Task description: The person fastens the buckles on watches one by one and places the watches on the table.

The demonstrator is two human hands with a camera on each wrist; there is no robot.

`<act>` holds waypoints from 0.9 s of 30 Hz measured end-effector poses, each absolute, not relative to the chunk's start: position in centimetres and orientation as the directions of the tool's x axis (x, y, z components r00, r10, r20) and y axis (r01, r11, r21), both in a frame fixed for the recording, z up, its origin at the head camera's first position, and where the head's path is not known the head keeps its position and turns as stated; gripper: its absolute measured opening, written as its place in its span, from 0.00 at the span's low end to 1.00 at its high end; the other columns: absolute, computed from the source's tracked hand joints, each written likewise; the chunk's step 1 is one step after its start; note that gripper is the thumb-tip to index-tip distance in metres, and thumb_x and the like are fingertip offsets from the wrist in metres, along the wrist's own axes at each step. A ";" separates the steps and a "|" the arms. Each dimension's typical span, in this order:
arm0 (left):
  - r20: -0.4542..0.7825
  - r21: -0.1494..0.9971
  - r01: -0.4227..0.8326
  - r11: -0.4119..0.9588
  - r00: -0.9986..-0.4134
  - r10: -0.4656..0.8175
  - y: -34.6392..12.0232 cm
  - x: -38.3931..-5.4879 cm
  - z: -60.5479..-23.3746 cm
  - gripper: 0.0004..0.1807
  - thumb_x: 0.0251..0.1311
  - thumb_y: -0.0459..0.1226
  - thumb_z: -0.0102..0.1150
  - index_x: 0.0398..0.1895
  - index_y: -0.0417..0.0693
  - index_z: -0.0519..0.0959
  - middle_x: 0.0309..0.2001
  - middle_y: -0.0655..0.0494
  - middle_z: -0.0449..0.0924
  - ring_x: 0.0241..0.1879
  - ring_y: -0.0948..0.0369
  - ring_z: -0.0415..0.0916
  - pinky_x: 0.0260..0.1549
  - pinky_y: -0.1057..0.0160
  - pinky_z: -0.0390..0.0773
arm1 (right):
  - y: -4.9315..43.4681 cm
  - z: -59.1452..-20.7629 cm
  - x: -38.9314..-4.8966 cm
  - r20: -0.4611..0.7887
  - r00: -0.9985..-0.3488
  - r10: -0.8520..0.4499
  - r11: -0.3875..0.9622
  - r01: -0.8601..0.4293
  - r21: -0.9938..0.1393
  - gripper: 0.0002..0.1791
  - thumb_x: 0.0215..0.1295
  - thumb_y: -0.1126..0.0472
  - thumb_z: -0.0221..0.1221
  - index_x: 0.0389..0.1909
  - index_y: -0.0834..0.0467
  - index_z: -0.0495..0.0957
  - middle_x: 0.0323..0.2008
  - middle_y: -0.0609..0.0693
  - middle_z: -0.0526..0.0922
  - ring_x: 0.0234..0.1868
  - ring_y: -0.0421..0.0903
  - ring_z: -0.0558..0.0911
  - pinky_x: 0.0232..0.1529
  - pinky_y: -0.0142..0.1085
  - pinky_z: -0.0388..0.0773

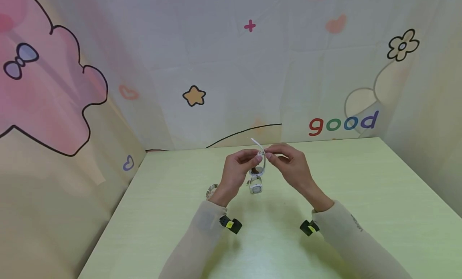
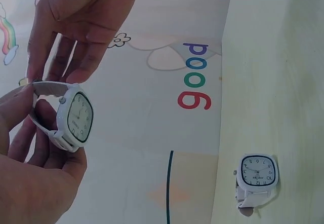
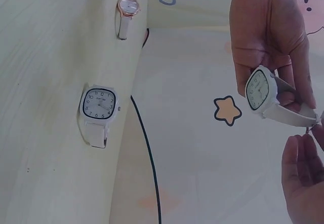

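A white wristwatch (image 2: 79, 116) with a rounded-square dial is held up above the table between both hands. My left hand (image 1: 234, 170) grips it, with fingers inside the loop of its strap (image 3: 291, 116). From the other side, my right hand (image 1: 293, 166) pinches the strap near its buckle end with thumb and fingertips. In the head view one strap end sticks up above the fingers. The exact state of the buckle is hidden by the fingertips. A similar white square watch (image 1: 256, 188) rests on the table below the hands.
A smaller watch with a rose-gold round case (image 3: 129, 6) and pale strap lies on the table to the left, partly behind my left wrist in the head view. The pale green table (image 1: 361, 182) meets a printed cloth backdrop (image 1: 223, 78) at its far edge.
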State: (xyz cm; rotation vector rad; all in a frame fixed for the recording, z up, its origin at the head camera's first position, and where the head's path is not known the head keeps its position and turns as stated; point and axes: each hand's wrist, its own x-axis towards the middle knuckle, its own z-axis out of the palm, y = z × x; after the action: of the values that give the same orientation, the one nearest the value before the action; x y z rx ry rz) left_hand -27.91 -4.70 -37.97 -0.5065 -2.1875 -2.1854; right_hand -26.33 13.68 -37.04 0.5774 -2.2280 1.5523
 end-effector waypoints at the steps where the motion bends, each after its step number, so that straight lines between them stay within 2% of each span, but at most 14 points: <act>1: 0.230 0.973 0.231 -0.021 -0.949 0.217 -4.7 -27.9 -38.0 0.15 0.62 0.41 0.65 0.49 0.46 0.84 0.44 0.49 0.86 0.39 0.55 0.82 0.40 0.65 0.81 | 13.7 -36.9 -26.3 0.515 -0.849 -0.119 0.317 -0.524 -0.790 0.12 0.68 0.61 0.61 0.49 0.59 0.83 0.47 0.54 0.83 0.48 0.38 0.80 0.49 0.23 0.79; 5: 0.229 0.972 0.233 -0.009 -0.949 0.217 -4.7 -27.9 -38.0 0.15 0.61 0.41 0.67 0.48 0.45 0.85 0.43 0.50 0.87 0.37 0.64 0.82 0.40 0.66 0.82 | 13.8 -36.4 -26.4 0.544 -0.830 -0.119 0.336 -0.550 -0.765 0.12 0.68 0.62 0.61 0.50 0.59 0.81 0.47 0.55 0.84 0.48 0.37 0.81 0.49 0.21 0.78; 13: 0.209 0.974 0.225 0.030 -0.943 0.257 -4.7 -27.8 -37.9 0.15 0.61 0.42 0.67 0.48 0.47 0.85 0.46 0.50 0.87 0.38 0.64 0.82 0.42 0.62 0.83 | 13.6 -35.6 -26.5 0.591 -0.794 -0.144 0.347 -0.600 -0.721 0.13 0.65 0.62 0.63 0.51 0.58 0.82 0.46 0.53 0.87 0.44 0.28 0.81 0.49 0.22 0.78; 21: 0.214 0.971 0.233 0.044 -0.941 0.263 -4.7 -27.8 -37.9 0.15 0.62 0.42 0.66 0.48 0.45 0.84 0.46 0.49 0.86 0.37 0.64 0.81 0.39 0.67 0.82 | 13.8 -35.6 -26.6 0.623 -0.771 -0.133 0.356 -0.624 -0.696 0.13 0.66 0.64 0.63 0.51 0.59 0.82 0.44 0.55 0.87 0.43 0.29 0.83 0.49 0.20 0.77; 27: 0.211 0.972 0.230 0.046 -0.943 0.256 -4.7 -27.8 -37.8 0.15 0.63 0.41 0.65 0.49 0.45 0.83 0.46 0.49 0.85 0.37 0.65 0.80 0.42 0.63 0.83 | 13.9 -35.6 -26.5 0.640 -0.756 -0.135 0.355 -0.640 -0.681 0.14 0.66 0.62 0.63 0.51 0.61 0.82 0.44 0.55 0.87 0.43 0.32 0.84 0.49 0.21 0.78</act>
State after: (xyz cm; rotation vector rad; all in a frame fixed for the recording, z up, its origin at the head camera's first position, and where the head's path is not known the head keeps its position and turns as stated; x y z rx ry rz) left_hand -27.78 -4.69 -37.84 -0.5314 -2.2867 -2.1175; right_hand -26.53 13.95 -35.60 0.6734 -2.1409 1.3952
